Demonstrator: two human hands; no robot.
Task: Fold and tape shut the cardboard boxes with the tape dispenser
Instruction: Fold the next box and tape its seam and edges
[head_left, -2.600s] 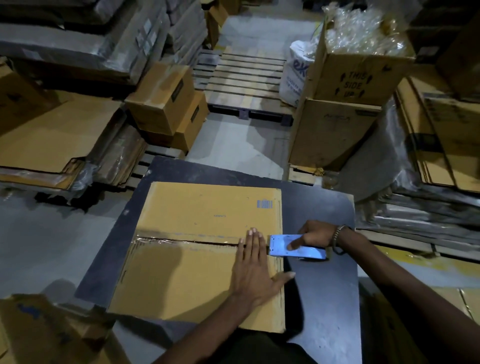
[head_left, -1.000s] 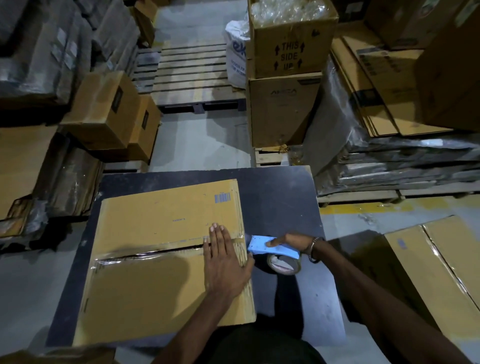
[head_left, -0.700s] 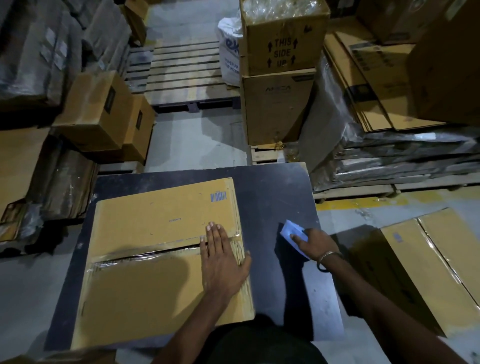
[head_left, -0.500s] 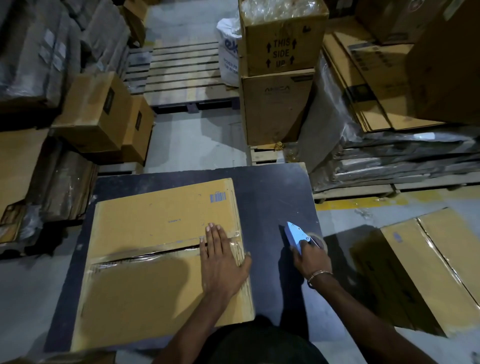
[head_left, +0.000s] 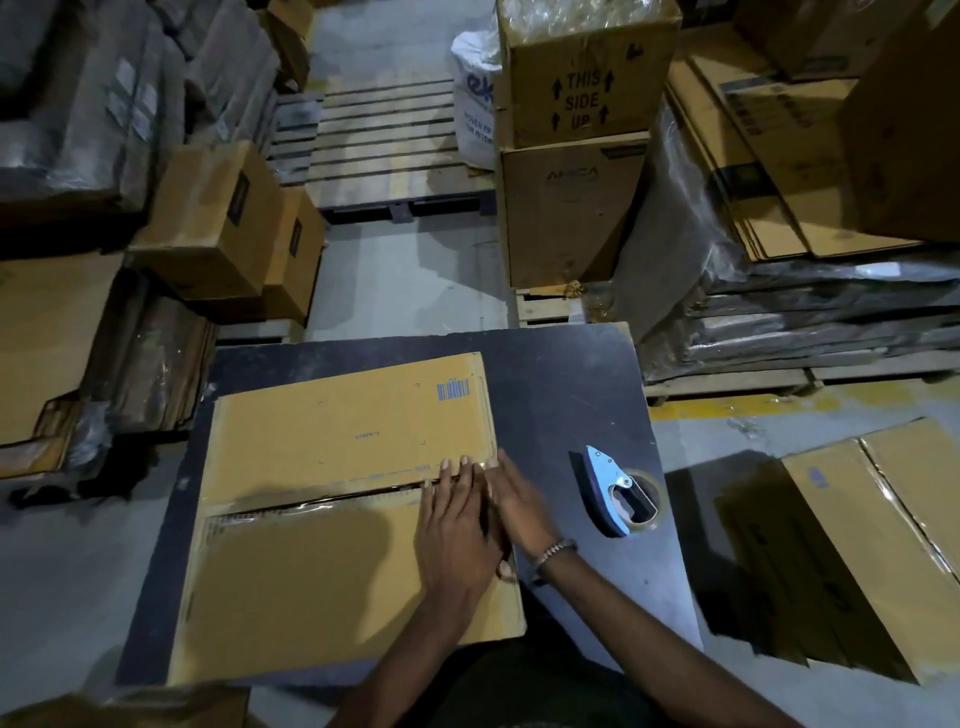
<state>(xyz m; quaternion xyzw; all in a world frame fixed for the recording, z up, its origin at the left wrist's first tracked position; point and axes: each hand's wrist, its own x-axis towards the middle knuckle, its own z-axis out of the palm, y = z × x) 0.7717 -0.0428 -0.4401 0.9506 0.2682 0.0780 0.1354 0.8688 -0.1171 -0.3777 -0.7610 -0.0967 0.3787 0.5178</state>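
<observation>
A flat brown cardboard box (head_left: 332, 499) lies on the dark table (head_left: 566, 395), its two top flaps meeting at a seam covered with clear tape. My left hand (head_left: 457, 530) lies flat with straight fingers on the right end of that seam. My right hand (head_left: 519, 504) rests beside it at the box's right edge, fingers stretched over the tape end. The blue tape dispenser (head_left: 618, 493) with its tape roll stands on the table to the right of both hands, held by nobody.
Another taped box (head_left: 872, 540) sits on the floor at the right. Stacked cartons (head_left: 576, 135), a wooden pallet (head_left: 384, 150) and a white sack (head_left: 472, 98) stand beyond the table. Flat cardboard piles (head_left: 47, 332) and two small boxes (head_left: 218, 228) line the left.
My right hand pulled the dispenser off the box's right end, set it down on the table, let go and moved back to the seam beside my left hand.
</observation>
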